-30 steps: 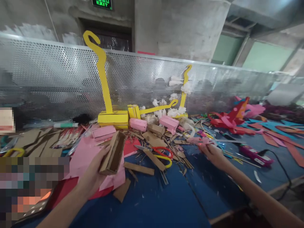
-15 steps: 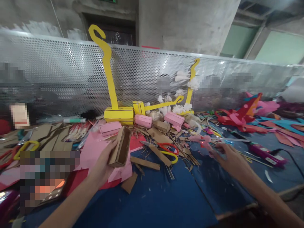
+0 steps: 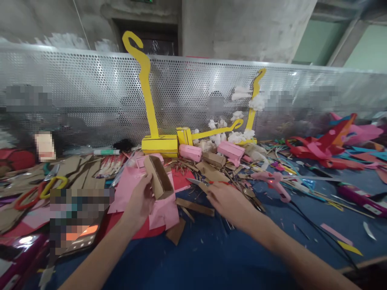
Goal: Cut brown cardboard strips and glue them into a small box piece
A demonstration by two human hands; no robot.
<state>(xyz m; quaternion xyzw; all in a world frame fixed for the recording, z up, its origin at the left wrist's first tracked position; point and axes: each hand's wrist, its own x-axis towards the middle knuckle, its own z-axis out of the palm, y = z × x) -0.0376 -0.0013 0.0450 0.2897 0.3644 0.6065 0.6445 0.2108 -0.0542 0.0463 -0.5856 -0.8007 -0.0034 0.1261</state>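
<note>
Your left hand (image 3: pixel 141 199) is closed on the open cardboard box (image 3: pixel 157 177), holding it tilted above the pink paper (image 3: pixel 165 213). Your right hand (image 3: pixel 231 203) is at the scissors (image 3: pixel 196 182) — fingers bent, hiding most of the handles — and I cannot tell if it grips them. The pink glue gun (image 3: pixel 273 180) lies farther right.

Dim, greyish indoor light; soft glare spots the perforated metal panel (image 3: pixel 187 88); the blue counter (image 3: pixel 187 257) looks dark in the foreground; stretched, softened shapes towards the sides; pixelated patches blot out several areas.
</note>
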